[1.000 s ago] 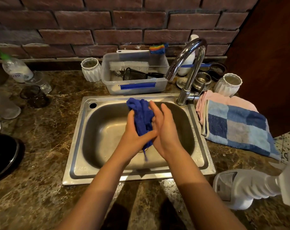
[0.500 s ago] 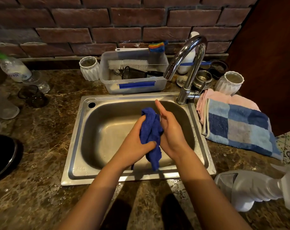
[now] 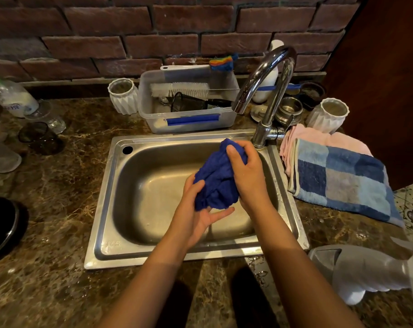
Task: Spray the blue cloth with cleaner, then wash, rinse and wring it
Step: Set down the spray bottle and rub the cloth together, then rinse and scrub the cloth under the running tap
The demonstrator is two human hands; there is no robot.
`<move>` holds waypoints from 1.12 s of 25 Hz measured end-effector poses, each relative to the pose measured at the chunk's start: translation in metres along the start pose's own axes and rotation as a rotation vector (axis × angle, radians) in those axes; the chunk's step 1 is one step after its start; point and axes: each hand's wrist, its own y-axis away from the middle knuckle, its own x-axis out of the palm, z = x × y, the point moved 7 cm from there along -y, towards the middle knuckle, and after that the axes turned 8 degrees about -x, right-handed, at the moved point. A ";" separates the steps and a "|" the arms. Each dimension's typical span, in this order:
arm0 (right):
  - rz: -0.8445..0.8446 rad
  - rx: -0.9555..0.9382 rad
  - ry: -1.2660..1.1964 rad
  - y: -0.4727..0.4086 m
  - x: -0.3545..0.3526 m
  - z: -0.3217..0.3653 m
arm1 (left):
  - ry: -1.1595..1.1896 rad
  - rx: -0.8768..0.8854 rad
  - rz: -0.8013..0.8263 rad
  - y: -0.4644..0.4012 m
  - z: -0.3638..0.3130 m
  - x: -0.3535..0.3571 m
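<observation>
The blue cloth [image 3: 218,178] is bunched into a wad above the steel sink [image 3: 106,197], between both hands. My right hand [image 3: 246,172] grips its upper part, fingers curled over the top near the tap base. My left hand [image 3: 196,214] holds the lower part, thumb on the cloth's left side and fingers stretched out beneath it. The chrome tap [image 3: 264,86] arches over the sink's back right corner; no water runs from it. A white spray bottle [image 3: 357,273] lies on its side on the counter at the front right.
Folded pink and blue checked towels [image 3: 338,178] lie right of the sink. Behind it stands a clear plastic tub [image 3: 188,119] with brushes, flanked by white ribbed cups [image 3: 123,95]. Glasses and a bottle [image 3: 13,98] crowd the left counter. A dark pan [image 3: 2,223] sits at the left edge.
Both hands went from pressing the cloth between flat palms to gripping it. The cloth is now bunched fuller, and the right hand has closed over its top and moved toward the tap.
</observation>
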 end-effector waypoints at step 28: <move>-0.426 0.122 0.852 -0.162 -0.148 -0.087 | 0.043 -0.110 -0.144 -0.076 -0.034 0.000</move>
